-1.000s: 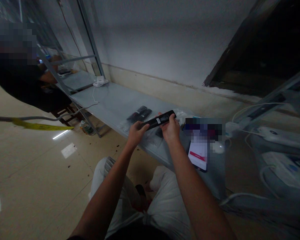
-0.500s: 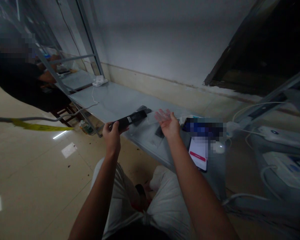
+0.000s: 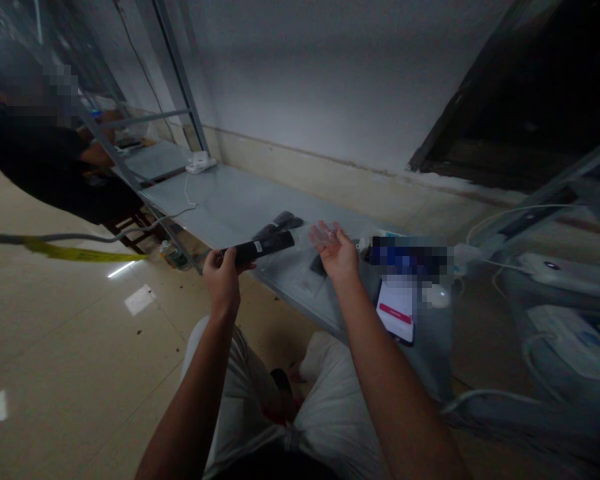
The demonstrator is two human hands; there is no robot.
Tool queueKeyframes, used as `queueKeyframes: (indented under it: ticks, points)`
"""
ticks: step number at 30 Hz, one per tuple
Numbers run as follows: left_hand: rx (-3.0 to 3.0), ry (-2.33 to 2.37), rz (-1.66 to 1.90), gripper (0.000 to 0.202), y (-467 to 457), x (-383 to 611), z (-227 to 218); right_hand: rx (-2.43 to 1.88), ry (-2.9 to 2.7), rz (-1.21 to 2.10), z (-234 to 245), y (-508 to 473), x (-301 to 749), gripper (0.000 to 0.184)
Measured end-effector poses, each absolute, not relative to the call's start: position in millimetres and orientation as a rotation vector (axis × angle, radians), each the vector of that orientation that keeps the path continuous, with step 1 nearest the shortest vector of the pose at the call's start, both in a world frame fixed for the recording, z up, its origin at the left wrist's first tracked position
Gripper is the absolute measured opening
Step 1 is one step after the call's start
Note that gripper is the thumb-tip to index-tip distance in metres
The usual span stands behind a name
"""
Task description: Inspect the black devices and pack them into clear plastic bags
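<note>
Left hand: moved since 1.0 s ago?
Yes: the left hand has shifted leftward in view, away from the phone with the white screen, still gripping the black bar.

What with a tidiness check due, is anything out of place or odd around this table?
Yes. On the left, the gray cable, with yellow tape on it, appears to hang across open floor, looking like a snag hazard. Dark specks dot the tiles, like unswept debris.
</note>
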State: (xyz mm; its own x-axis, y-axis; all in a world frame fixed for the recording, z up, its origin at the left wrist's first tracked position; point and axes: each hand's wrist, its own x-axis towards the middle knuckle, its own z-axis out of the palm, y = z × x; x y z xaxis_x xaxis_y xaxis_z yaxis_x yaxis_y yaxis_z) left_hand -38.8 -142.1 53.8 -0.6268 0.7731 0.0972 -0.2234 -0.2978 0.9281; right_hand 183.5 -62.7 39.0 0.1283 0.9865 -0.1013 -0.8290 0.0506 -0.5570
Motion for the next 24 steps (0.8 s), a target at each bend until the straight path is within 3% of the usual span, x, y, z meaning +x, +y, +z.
queueKeyframes:
  ticks: [18,24]
  points:
    - [0.604,1.142,1.872,0.039,-131.0,-4.1,49.7,-0.592,-0.437,1.412,35.4,-63.4,183.1,0.018]
    - [0.521,1.043,1.876,0.053,-117.8,20.1,36.8,-0.64,-0.444,1.344,35.2,-61.7,178.4,0.025]
